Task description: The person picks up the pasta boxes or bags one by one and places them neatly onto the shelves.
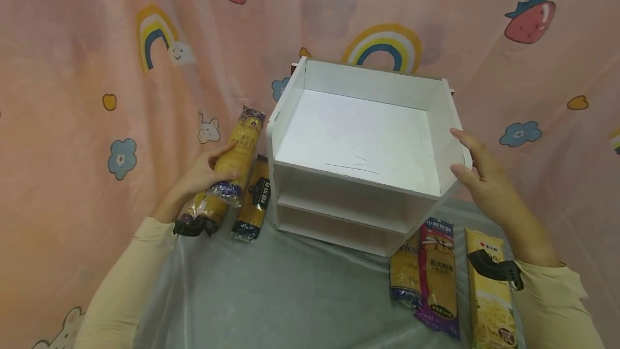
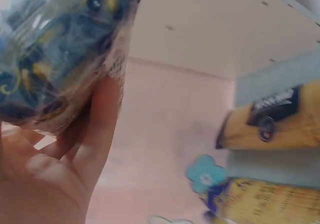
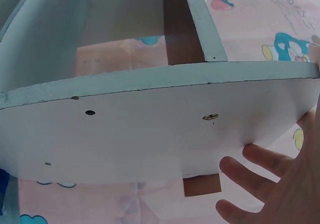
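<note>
My left hand [image 1: 205,174] grips a yellow spaghetti packet [image 1: 242,147] with a dark blue patterned end, held tilted left of the white shelf unit. In the left wrist view, the packet's blue end [image 2: 60,48] fills the upper left above my fingers [image 2: 102,124]. My right hand [image 1: 489,182] holds the right side panel of the white shelf unit [image 1: 363,133], thumb over its front edge. In the right wrist view, several fingers [image 3: 250,181] lie along the panel's outer face [image 3: 145,139]. The unit has an open top and lower compartments.
Beside the unit's left lie a black-labelled pasta packet [image 1: 253,203] and another yellow packet [image 1: 205,209]. On its right are a blue-ended packet [image 1: 406,276], a red-purple packet [image 1: 439,273] and a yellow packet [image 1: 491,300]. Grey cloth [image 1: 290,295] covers the table; a patterned curtain [image 1: 97,149] hangs behind.
</note>
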Demonstrator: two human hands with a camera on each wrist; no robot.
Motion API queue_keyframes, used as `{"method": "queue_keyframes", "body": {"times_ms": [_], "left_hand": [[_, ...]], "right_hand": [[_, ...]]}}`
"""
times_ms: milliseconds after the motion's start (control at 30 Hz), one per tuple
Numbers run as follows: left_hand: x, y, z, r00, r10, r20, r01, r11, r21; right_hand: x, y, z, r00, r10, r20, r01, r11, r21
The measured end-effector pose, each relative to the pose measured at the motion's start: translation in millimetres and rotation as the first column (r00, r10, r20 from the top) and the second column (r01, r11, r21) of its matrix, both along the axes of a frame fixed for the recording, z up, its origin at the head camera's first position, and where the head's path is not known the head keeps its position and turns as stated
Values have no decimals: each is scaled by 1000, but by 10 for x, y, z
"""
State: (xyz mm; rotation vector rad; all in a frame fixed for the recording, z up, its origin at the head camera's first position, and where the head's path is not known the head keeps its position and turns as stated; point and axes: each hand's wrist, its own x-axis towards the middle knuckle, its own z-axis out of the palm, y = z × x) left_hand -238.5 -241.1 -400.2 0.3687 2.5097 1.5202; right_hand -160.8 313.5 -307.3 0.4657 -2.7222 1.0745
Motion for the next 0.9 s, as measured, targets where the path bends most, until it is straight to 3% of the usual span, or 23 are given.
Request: {"method": "queue_keyframes", "body": {"times_ms": [133, 367, 600, 900], "left_hand": [[28, 62, 217, 999, 13, -44, -12, 1000, 10], [39, 107, 526, 1000, 17, -12, -16, 996, 89], [38, 152, 780, 998, 17, -67, -8, 991, 133], [33, 255, 1065, 994, 51, -95, -26, 969, 246]], "right_hand": [[4, 4, 2, 1000, 1, 3, -1, 1000, -5], [8, -8, -4, 1000, 12, -2, -12, 1000, -8], [10, -9, -9, 1000, 11, 0, -11, 1000, -18], [12, -14, 1, 1000, 3, 0, -3, 1000, -14]]}}
